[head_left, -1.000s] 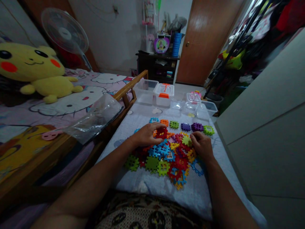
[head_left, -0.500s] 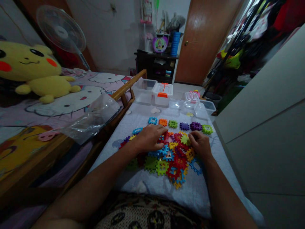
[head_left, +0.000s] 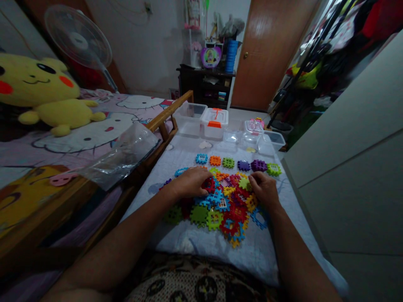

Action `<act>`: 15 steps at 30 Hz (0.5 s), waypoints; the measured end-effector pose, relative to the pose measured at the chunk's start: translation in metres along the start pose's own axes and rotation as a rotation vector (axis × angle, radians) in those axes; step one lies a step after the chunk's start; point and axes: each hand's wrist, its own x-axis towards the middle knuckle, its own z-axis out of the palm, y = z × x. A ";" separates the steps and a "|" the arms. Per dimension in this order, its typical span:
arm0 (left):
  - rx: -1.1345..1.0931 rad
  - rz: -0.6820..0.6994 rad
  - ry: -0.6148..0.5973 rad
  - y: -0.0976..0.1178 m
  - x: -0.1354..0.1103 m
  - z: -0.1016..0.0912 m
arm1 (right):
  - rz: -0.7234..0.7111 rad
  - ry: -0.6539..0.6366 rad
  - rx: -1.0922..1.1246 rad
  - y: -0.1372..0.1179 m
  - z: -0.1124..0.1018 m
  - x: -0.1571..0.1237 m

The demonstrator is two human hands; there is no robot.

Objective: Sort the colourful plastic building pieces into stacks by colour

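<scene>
My left hand (head_left: 190, 183) lies on the heap of plastic blocks (head_left: 228, 209), its fingers together and reaching a red block (head_left: 208, 184). My right hand (head_left: 264, 189) is curled into the heap's far right side, near a green block (head_left: 244, 183). I can't tell whether either hand is clamped on a piece. The blocks are flat, notched squares with window cut-outs, in red, blue, green, yellow and purple. A neat row of six (head_left: 236, 163) sits just beyond the heap.

All this is on a pale quilted cover (head_left: 185, 243). Past it stand clear boxes (head_left: 189, 119) and a box with an orange latch (head_left: 214, 121). To my left, a plastic bag (head_left: 126, 157) lies against a wooden bed rail (head_left: 160, 121), and a plush Pikachu (head_left: 40, 88) sits on the bed. A fan (head_left: 77, 40) and a brown door (head_left: 267, 54) are farther off.
</scene>
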 end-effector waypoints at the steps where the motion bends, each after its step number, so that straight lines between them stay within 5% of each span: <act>1: 0.010 0.000 0.000 0.000 0.000 0.000 | -0.001 -0.001 -0.002 0.000 0.000 0.000; 10: 0.033 0.000 0.029 0.000 0.005 0.009 | 0.001 -0.007 0.004 0.001 0.001 0.000; 15: 0.004 0.015 0.162 -0.005 0.003 0.004 | 0.012 -0.008 0.014 0.004 0.002 0.000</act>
